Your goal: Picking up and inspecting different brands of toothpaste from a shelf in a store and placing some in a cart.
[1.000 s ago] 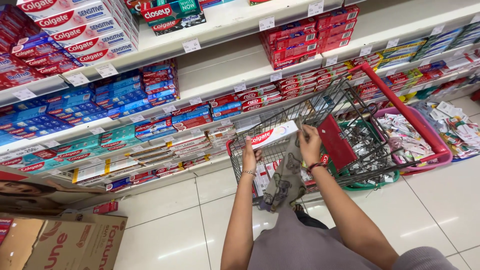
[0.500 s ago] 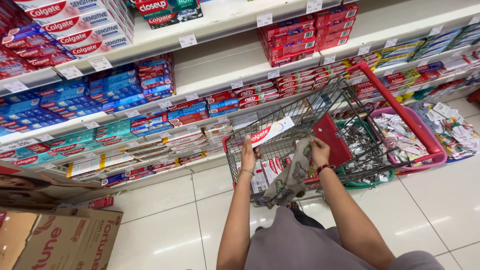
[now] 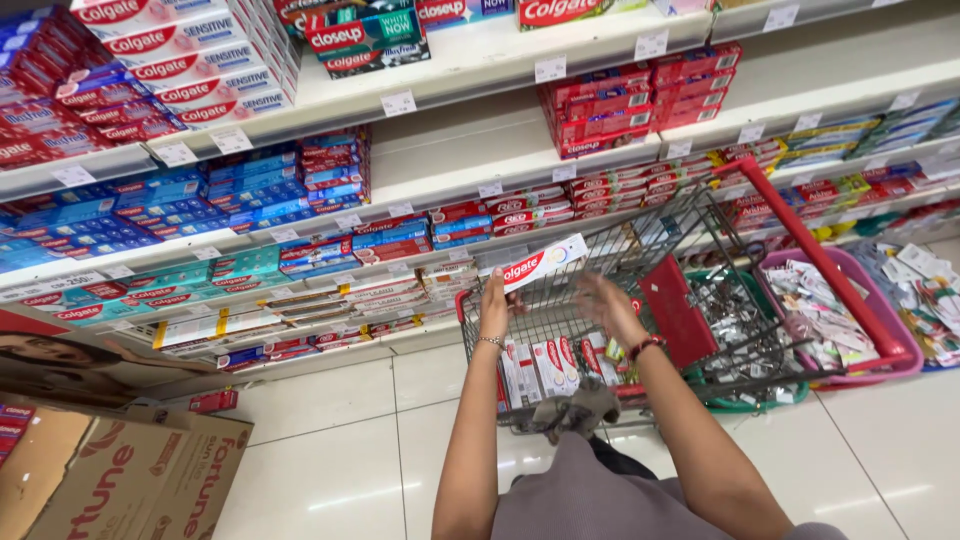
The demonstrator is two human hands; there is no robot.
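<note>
My left hand (image 3: 495,305) grips one end of a long white and red toothpaste box (image 3: 545,262), lifted over the near end of a wire shopping cart (image 3: 700,250) with a red handle. My right hand (image 3: 605,305) hovers just right of the box with its fingers spread, holding nothing; a red band is on its wrist. Several similar white boxes (image 3: 545,368) stand in the cart's near end below my hands. A grey cloth (image 3: 580,410) hangs on the cart's near rim.
Store shelves (image 3: 470,55) packed with red, blue and white toothpaste boxes run along the far side. A pink basket (image 3: 900,350) with packets sits right of the cart. Brown cardboard cartons (image 3: 130,470) lie on the white tile floor at lower left.
The toothpaste box has risen higher above the cart in my left hand. My right hand has come off the cart's red flap and now hovers with its fingers apart.
</note>
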